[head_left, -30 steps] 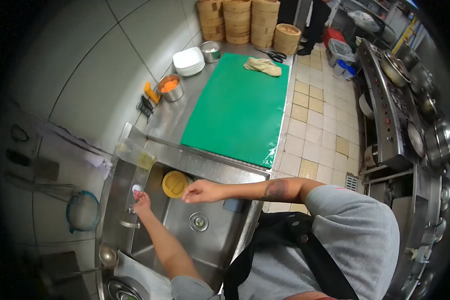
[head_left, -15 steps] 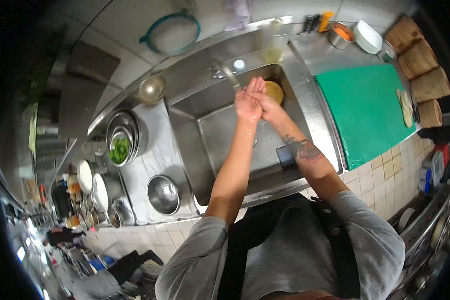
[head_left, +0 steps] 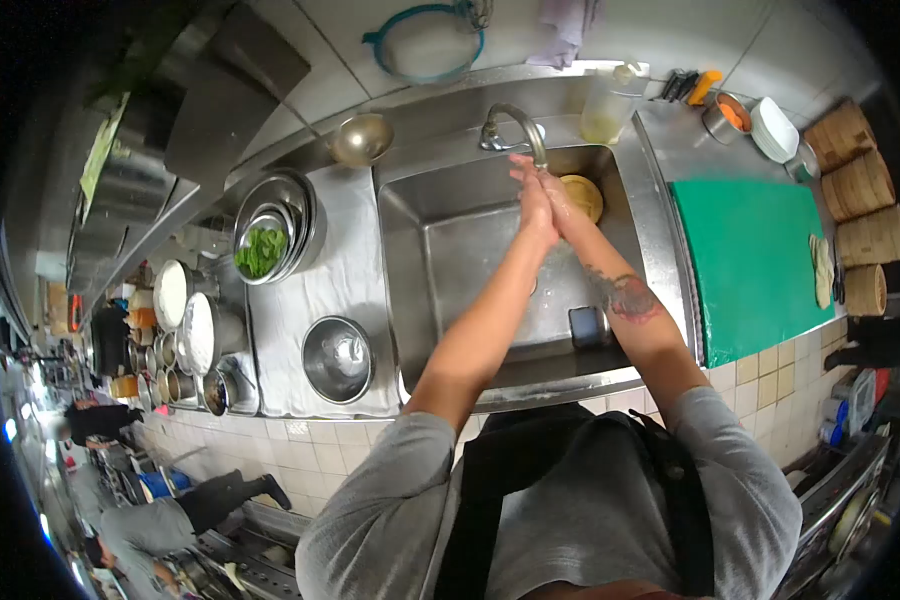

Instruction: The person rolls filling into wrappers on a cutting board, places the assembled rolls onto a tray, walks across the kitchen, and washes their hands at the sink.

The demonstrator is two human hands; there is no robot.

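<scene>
My left hand [head_left: 535, 207] and my right hand [head_left: 564, 206] are pressed against each other, wet, just below the spout of the faucet [head_left: 526, 124]. Fingers stick out, spread, at the upper left of the pair; the rest are partly covered where the hands overlap. Neither hand appears to hold an object. Both are over the steel sink [head_left: 460, 280]. Behind my right hand, a round yellow item [head_left: 581, 198] lies in the sink's back right corner. A small dark square container [head_left: 589, 327] sits on the sink floor near my right forearm.
Left of the sink stand a steel bowl [head_left: 337, 360] and nested bowls with green leaves [head_left: 261, 253]. To the right lies a green cutting board [head_left: 750, 270], with bamboo steamers [head_left: 860, 180] beyond. A soap bottle [head_left: 611, 105] stands behind the sink. Another person [head_left: 155, 525] is at lower left.
My hands have shifted from cupped, one gripping over the other, to lying side by side against each other under the spout. The camera view has turned, so the surroundings appear displaced.
</scene>
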